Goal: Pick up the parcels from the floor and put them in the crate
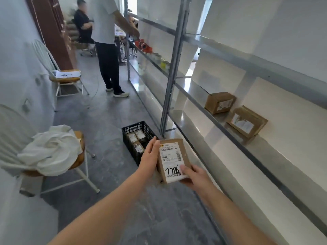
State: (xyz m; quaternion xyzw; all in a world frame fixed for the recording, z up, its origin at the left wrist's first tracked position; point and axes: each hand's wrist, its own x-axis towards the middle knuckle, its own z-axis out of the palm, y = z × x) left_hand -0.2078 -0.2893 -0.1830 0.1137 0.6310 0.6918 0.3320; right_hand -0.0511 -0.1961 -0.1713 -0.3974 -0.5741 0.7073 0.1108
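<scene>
Parcel [172, 159], low centre: left hand [150, 154] presses flat, right hand [193, 175] pinches its corner; keep level, lower gently into crate [126, 138]

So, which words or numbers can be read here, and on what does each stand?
"7786", handwritten on the label of the near parcel.
Printed text and barcode on that label: too blurred to read.
Labels on the parcels in the crate: too small.
Labels on the two shelf boxes: blurred.

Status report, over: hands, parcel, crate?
Left hand flat against parcel, right hand gripping its near corner. Crate ahead on floor, three parcels inside. Nothing in between.
</scene>
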